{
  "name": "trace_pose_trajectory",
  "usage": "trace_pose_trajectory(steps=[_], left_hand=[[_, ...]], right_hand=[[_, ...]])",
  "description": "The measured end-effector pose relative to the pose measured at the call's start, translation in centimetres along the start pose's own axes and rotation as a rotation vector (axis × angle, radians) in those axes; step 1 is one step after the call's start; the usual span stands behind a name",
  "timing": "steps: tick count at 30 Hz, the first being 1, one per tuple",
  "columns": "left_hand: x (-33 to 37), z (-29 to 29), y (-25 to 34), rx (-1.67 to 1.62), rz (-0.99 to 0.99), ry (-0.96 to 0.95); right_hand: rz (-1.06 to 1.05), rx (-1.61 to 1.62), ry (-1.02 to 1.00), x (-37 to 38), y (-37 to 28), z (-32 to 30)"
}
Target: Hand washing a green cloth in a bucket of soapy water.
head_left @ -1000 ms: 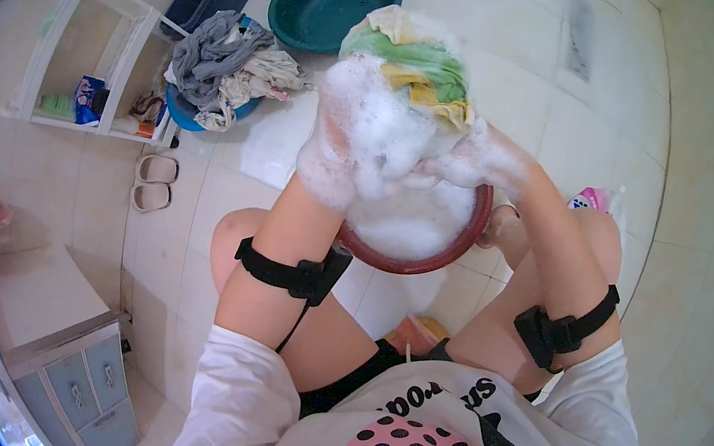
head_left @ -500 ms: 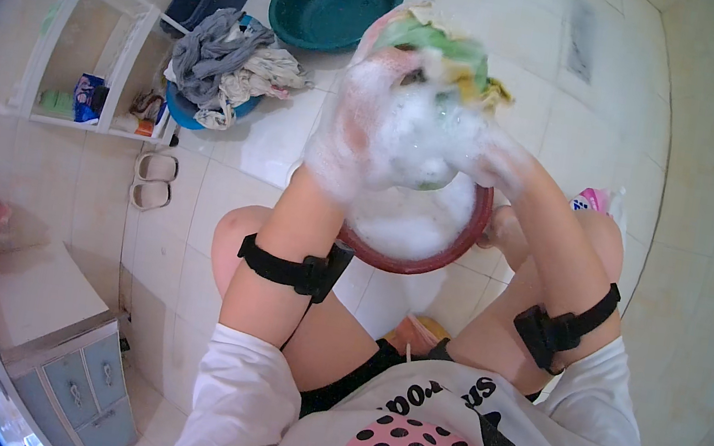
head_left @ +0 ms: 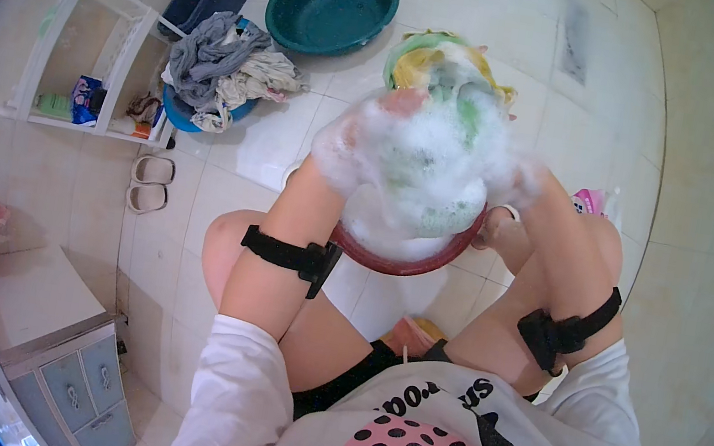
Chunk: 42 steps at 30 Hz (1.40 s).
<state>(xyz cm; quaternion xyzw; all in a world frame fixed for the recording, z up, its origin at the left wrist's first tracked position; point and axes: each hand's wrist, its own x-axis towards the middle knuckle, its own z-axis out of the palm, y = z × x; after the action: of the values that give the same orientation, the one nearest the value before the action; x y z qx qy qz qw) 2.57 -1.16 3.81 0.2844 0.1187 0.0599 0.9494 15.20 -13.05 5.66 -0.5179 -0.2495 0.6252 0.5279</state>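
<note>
A soapy green and yellow cloth [head_left: 436, 61] is bunched over a dark red basin [head_left: 406, 265], most of it buried in thick white foam. My left hand [head_left: 353, 138] grips the cloth on its left side, with pinkish skin showing through the suds. On the right, my right hand [head_left: 519, 179] holds the cloth too, coated in foam. The suds hide most of the fingers of both hands. More foam fills the basin below, between my bent legs.
Beyond the cloth stands a dark green basin [head_left: 333, 12]. A blue basin [head_left: 178, 111] heaped with grey and white laundry [head_left: 224, 65] is beside a white shelf rack [head_left: 115, 48]. Beige slippers [head_left: 151, 183] lie on the tiles; a grey-blue cabinet [head_left: 79, 385] is at lower left.
The cloth has been bunched and turned between my hands, with its yellow part now on the far side. My right hand has shifted slightly right, and foam covers more of the cloth.
</note>
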Motion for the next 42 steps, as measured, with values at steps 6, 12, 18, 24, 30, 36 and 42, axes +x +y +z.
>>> trace_pose_trajectory(steps=[6,12,18,24,30,36,42], left_hand=[[1.6,3.8,1.7,-0.182,0.058,-0.462],[1.2,3.9,1.2,-0.482,0.138,-0.464],[-0.1,0.3,1.3,0.115,0.241,-0.169],[-1.9,2.8,1.6,0.025,0.181,-0.052],[-2.3,3.1,1.7,0.075,0.351,-0.007],[-1.7,2.5,1.3,0.517,0.377,0.099],[-2.0,4.4,1.0,0.643,0.562,0.097]], right_hand=[[0.089,0.475,-0.081,0.0,1.4,0.7],[0.262,0.665,-0.235,0.6,1.6,0.0],[0.002,0.607,-0.490,2.1,4.4,0.1],[-0.201,0.568,-0.507,1.0,3.3,2.1],[-0.015,0.642,-0.414,0.3,2.6,2.5],[0.425,0.690,-0.102,-0.8,1.8,2.4],[0.257,0.459,0.003,-2.0,3.5,1.3]])
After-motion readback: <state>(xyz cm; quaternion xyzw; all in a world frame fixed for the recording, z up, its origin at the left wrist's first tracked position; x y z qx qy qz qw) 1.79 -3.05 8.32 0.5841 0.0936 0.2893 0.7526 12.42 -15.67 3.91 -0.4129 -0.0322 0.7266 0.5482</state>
